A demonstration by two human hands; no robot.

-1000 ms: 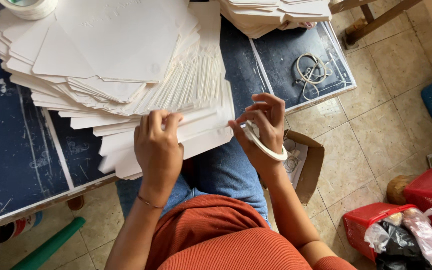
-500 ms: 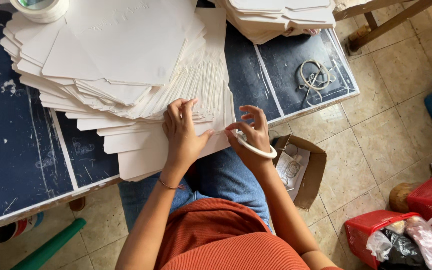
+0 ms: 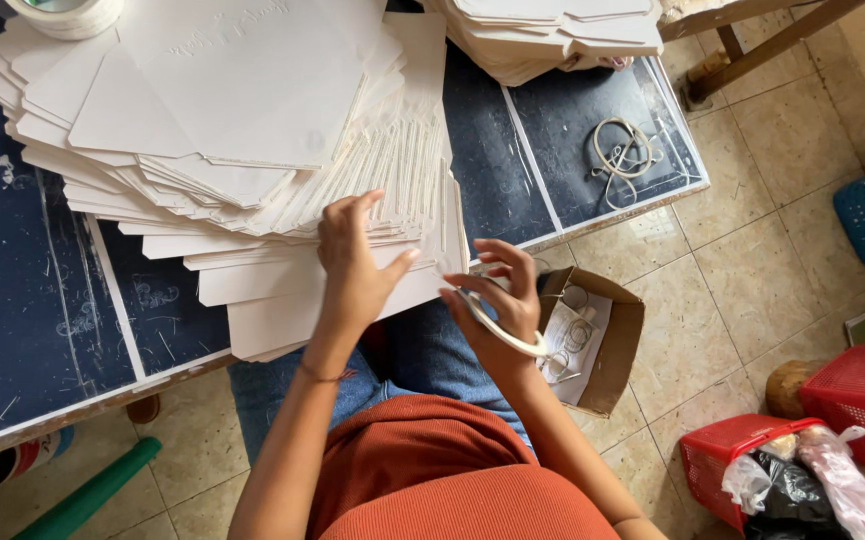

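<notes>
Head view, seated person at a dark blue work table [image 3: 43, 330]. The left hand [image 3: 353, 265] is lying open, fingers spread, on the near edge of a large fanned stack of flat white cardboard sheets [image 3: 233, 150] that is covering most of the table and overhanging its front edge above the person's lap. The thumb is pressing against the lowest sheets while the fingertips are touching the upper layers. The right hand [image 3: 498, 305], just beside the stack's near right corner, is curling loosely around a thin white loop of cord [image 3: 498, 330], which is draping across the palm and hanging toward the wrist; its raised fingers are hovering close to the corner of the sheets, and contact there cannot be told.

A second pile of white cardboard sheets [image 3: 553, 30] is sitting at the far right of the table, with a bundle of pale cord loops [image 3: 625, 150] lying near it. A roll of white tape [image 3: 65, 12] is resting at the far left. An open brown cardboard box [image 3: 618, 345] is standing on the tiled floor just right of the person's knee, and red plastic baskets [image 3: 858, 390] are standing farther right.
</notes>
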